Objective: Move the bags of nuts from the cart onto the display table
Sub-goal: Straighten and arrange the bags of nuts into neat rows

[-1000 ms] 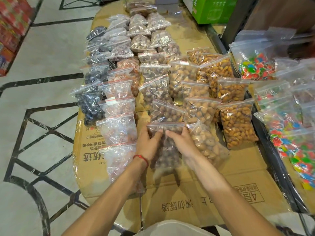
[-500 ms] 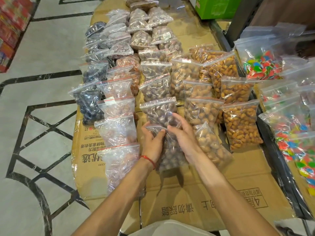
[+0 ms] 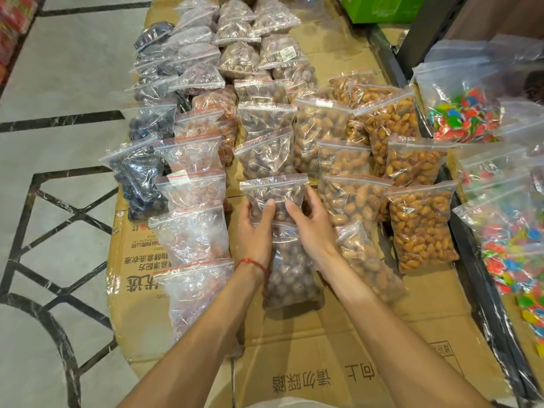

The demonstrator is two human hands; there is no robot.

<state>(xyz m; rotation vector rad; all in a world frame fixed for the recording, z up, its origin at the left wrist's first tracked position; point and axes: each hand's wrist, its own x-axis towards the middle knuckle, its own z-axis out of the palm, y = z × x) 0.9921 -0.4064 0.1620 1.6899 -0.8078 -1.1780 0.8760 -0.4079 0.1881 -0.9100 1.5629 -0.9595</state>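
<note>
left hand [image 3: 255, 231] + right hand [image 3: 312, 225]: grasping dark nut bag [image 3: 273, 195] by both sides | bag on cardboard [image 3: 338, 348], overlapping nearest dark bag [image 3: 290, 272] | likely squaring the column for neat display

Two bare forearms, no sleeves, thin red string bracelet [image 3: 253, 264] on left wrist, no rings or watch visible

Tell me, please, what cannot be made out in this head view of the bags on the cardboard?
- Nearest dark nut bag: top hidden by left hand and right hand.
- Cart: not identifiable.
- Green box: cut by top edge.
- Bag label: too small.
</note>
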